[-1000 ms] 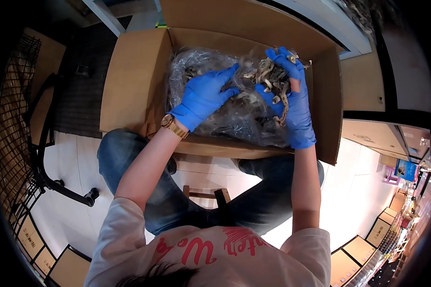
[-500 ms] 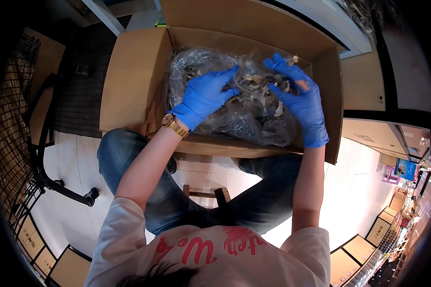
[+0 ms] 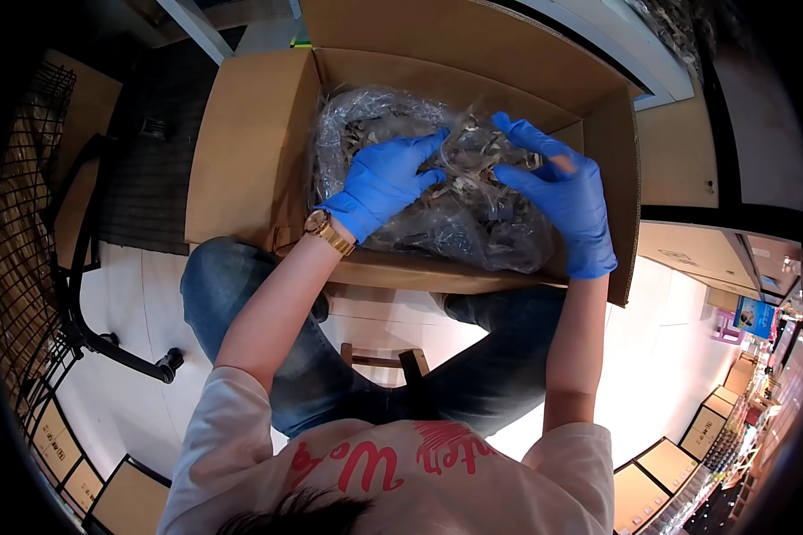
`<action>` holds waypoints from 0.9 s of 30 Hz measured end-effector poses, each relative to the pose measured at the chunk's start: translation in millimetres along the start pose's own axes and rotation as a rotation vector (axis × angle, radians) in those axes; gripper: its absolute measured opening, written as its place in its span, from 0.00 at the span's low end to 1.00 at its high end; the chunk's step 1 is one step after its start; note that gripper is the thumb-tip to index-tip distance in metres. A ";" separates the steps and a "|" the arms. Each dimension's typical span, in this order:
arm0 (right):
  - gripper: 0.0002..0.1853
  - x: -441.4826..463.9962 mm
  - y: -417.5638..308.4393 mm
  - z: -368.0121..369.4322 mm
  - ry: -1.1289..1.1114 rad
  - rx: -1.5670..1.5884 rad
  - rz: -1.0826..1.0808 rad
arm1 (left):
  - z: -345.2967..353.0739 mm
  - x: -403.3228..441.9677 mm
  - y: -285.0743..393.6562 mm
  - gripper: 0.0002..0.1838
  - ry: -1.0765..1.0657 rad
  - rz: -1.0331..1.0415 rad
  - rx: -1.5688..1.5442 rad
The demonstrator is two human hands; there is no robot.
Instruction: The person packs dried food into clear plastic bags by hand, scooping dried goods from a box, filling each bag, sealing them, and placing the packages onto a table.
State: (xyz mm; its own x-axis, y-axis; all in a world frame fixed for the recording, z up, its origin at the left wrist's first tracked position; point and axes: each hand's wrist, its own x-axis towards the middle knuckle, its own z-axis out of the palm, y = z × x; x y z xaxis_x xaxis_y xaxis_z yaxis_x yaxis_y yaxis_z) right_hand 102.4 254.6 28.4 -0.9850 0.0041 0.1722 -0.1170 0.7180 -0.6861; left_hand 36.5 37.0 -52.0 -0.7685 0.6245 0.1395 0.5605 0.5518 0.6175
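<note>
An open cardboard box (image 3: 254,147) holds a clear plastic bag (image 3: 455,234) with dried, twisted brown-grey pieces (image 3: 473,152) inside. My left hand (image 3: 384,183), in a blue glove, rests on the bag's left part; its thumb and fingers are apart, at the bag's opening. Over the right part is my right hand (image 3: 558,192), also gloved in blue, its thumb and fingers spread beside the dried pieces. Nothing shows in its grasp. A torn spot at the back of the right glove bares some skin.
A black wire basket (image 3: 31,214) and a black wheeled frame (image 3: 85,312) stand at the left. Under my legs is a small wooden stool (image 3: 375,358). Cabinets (image 3: 678,160) line the right, with boxes (image 3: 669,464) at lower right.
My right hand has let go of its clump of dried pieces, which now lie in the bag, and has shifted slightly right with fingers spread. My left hand has barely moved.
</note>
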 end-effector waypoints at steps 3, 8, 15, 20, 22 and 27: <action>0.18 -0.7 -2.1 -2.3 0.049 -0.006 -0.003 | -2.0 -0.5 1.3 0.29 -0.004 -0.002 0.002; 0.21 9.3 -4.9 0.1 0.106 -0.117 -0.292 | -3.5 -0.3 3.5 0.27 -0.046 -0.041 -0.034; 0.21 7.9 1.3 20.2 -0.002 -0.285 -0.395 | 2.6 -0.2 -2.3 0.28 -0.038 0.033 0.017; 0.11 4.3 4.3 5.8 -0.053 -0.081 -0.147 | 4.0 1.8 -7.4 0.27 0.027 0.046 -0.016; 0.07 3.7 17.6 -1.2 0.097 0.229 0.064 | -1.5 4.1 -10.4 0.26 0.080 0.047 -0.089; 0.13 4.6 51.5 -31.4 0.101 0.049 0.229 | -29.6 7.3 -7.4 0.26 -0.002 -0.079 -0.168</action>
State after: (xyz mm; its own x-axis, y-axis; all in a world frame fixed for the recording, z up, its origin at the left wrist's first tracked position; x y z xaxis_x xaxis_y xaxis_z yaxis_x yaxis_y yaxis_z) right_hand 95.8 313.4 16.1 -0.9692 0.2339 0.0768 0.0990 0.6560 -0.7483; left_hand 17.6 21.2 -32.6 -0.8072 0.5842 0.0839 0.4388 0.4991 0.7472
